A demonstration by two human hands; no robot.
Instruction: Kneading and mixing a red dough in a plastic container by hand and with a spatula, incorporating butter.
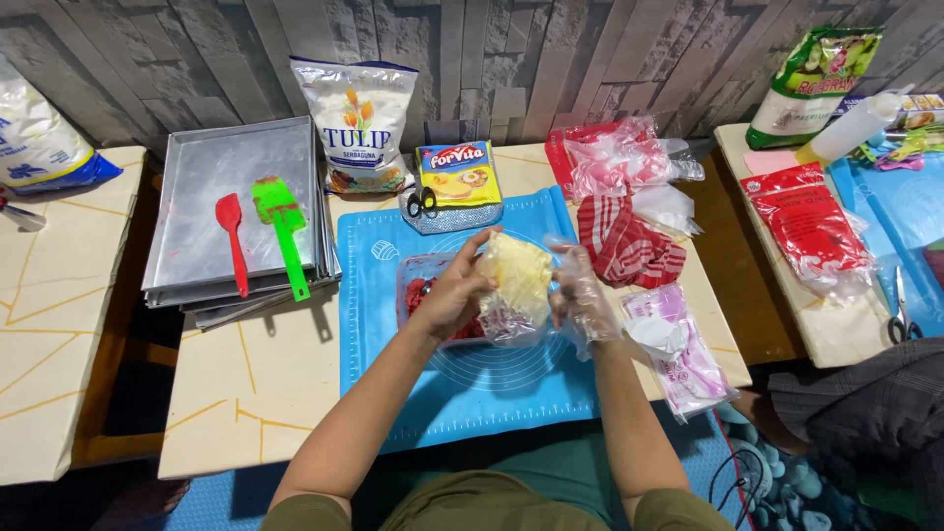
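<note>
Our left hand (454, 295) has its grip closed around the pale yellow block (518, 275); our gloved right hand (582, 300), fingers spread, touches its other side.
The block stands upright between the 2 hands, over the blue mat (462, 383) at mid-desk.

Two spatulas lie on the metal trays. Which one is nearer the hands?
The green spatula, the wider-bladed one. It lies on the right side of the metal trays, closer to the left hand than the slimmer red spatula beside it.
</note>
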